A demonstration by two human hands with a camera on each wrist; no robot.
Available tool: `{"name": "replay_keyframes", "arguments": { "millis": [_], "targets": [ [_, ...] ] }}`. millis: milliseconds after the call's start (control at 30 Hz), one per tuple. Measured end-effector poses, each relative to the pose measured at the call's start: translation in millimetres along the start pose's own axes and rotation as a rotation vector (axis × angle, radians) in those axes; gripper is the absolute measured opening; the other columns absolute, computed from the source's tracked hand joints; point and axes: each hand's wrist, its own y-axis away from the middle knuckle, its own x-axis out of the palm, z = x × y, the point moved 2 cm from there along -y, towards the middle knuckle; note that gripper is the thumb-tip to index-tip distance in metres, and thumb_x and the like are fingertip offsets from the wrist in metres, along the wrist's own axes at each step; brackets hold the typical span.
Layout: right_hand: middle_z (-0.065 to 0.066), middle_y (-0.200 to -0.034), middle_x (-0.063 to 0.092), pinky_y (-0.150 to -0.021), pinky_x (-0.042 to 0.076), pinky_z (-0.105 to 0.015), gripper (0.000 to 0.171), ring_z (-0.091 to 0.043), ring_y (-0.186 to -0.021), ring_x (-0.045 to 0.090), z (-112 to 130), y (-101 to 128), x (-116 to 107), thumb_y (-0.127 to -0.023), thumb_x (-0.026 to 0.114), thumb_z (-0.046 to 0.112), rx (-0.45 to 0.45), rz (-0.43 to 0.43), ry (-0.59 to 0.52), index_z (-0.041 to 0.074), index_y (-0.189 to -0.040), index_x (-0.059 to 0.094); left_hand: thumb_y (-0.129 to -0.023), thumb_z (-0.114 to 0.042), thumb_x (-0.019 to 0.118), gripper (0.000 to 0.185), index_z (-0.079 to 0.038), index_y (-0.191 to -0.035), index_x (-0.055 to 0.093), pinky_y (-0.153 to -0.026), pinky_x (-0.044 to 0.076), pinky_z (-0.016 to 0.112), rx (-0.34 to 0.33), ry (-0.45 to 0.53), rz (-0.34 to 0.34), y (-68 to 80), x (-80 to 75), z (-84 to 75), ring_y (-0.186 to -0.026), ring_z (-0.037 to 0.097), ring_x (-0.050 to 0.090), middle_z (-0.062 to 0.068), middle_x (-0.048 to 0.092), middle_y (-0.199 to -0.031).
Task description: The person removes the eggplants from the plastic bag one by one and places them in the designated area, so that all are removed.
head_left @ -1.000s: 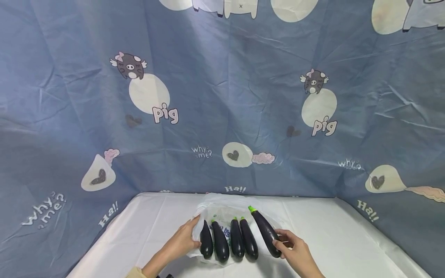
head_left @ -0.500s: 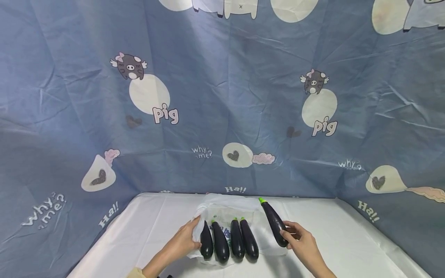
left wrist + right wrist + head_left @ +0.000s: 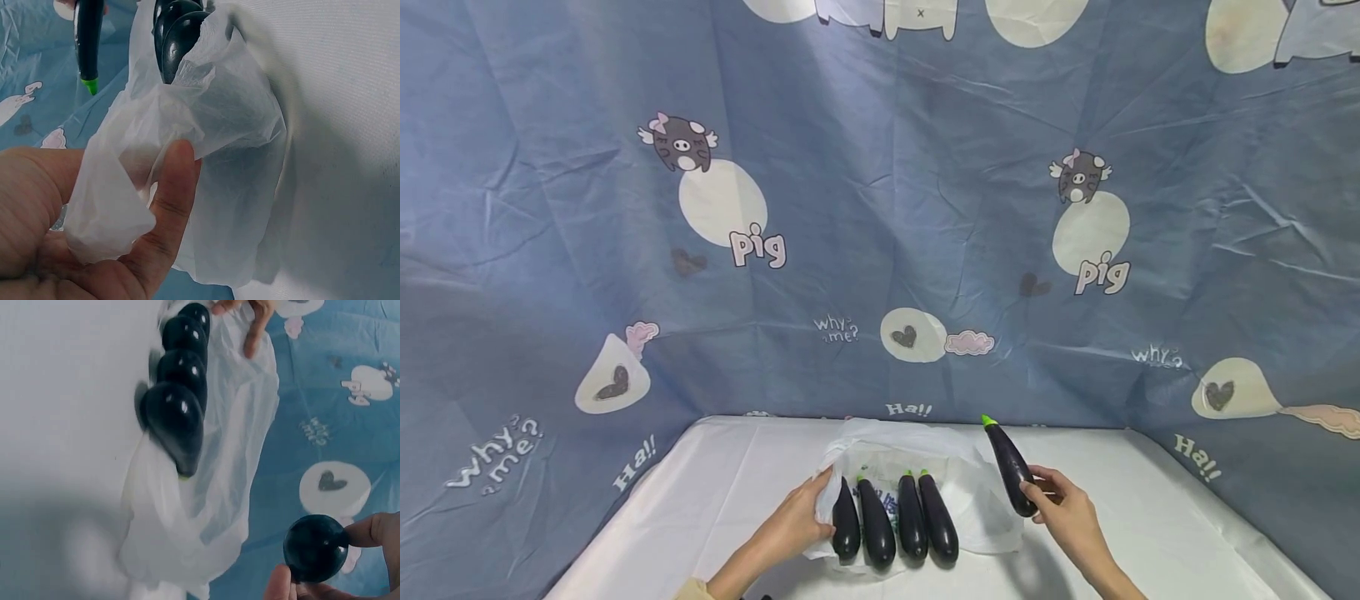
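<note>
On my worktop (image 3: pixel 715 492): my right hand (image 3: pixel 1067 510) grips one eggplant (image 3: pixel 1009 467) lifted off the surface right of the plastic bag (image 3: pixel 917 454), whose left edge my left hand (image 3: pixel 793 521) pinches, four eggplants (image 3: pixel 895 523) lying on it near the front edge.

You've got glossy dark-purple eggplants (image 3: pixel 895 521) with lime-green stems, a see-through white plastic bag (image 3: pixel 917 458), and a blue pig-print cartoon backdrop cloth (image 3: pixel 880 208).

Dark purple, glossy aubergine with green stem cap (image 3: pixel 1009 467): lifted off the tabletop, tilted, stem up and away, blunt end pinched. Thin white translucent plastic bag (image 3: pixel 977 517): crumpled flat, left edge gathered, four matching aubergines (image 3: pixel 895 521) lying side by side on it.
</note>
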Motion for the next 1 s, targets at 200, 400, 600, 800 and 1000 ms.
{"name": "replay_keyframes", "arguments": {
  "millis": [200,400,600,800,1000],
  "targets": [
    [-0.018,-0.106,0.063,-0.058,0.052,-0.022,0.05,-0.016,-0.081,0.064,-8,-8,-5,-0.084,0.059,0.038,0.008,-0.006,0.013,0.007,-0.123,0.053,-0.056,-0.001,0.073,0.087,0.008,-0.134,0.035,-0.1,0.03,0.055,-0.004,-0.012,-0.002,-0.2,0.2,-0.2,-0.124,0.045,0.036,0.029,0.039,-0.134],
    [-0.02,-0.108,0.062,-0.058,0.053,-0.022,0.053,-0.016,-0.077,0.064,-17,-15,-8,-0.084,0.058,0.04,0.011,-0.011,0.024,0.006,-0.124,0.052,-0.056,-0.001,0.074,0.086,0.009,-0.133,0.036,-0.1,0.03,0.055,-0.005,-0.017,0.001,-0.1,1.2,-0.7,-0.123,0.045,0.035,0.03,0.039,-0.133],
    [-0.023,-0.109,0.061,-0.058,0.053,-0.023,0.056,-0.016,-0.076,0.064,-30,-22,-9,-0.084,0.058,0.043,0.024,-0.021,0.054,0.005,-0.125,0.051,-0.056,-0.002,0.074,0.087,0.008,-0.133,0.036,-0.1,0.03,0.055,-0.004,-0.022,-0.009,-0.3,1.4,0.8,-0.123,0.045,0.036,0.03,0.04,-0.133],
    [-0.023,-0.108,0.062,-0.057,0.052,-0.024,0.057,-0.017,-0.07,0.065,-41,-27,-7,-0.082,0.059,0.045,0.036,-0.017,0.072,0.005,-0.123,0.052,-0.056,-0.001,0.074,0.087,0.009,-0.133,0.036,-0.1,0.03,0.054,0.002,-0.018,-0.012,-0.3,0.9,1.0,-0.123,0.045,0.036,0.03,0.039,-0.133],
    [-0.024,-0.11,0.06,-0.057,0.049,-0.024,0.058,-0.017,-0.066,0.064,-53,-32,-7,-0.083,0.058,0.045,0.07,-0.023,0.098,0.005,-0.123,0.052,-0.056,-0.002,0.073,0.087,0.009,-0.134,0.035,-0.1,0.031,0.054,0.01,-0.021,-0.009,0.7,1.4,0.2,-0.123,0.044,0.037,0.03,0.039,-0.134]
  ]
}}
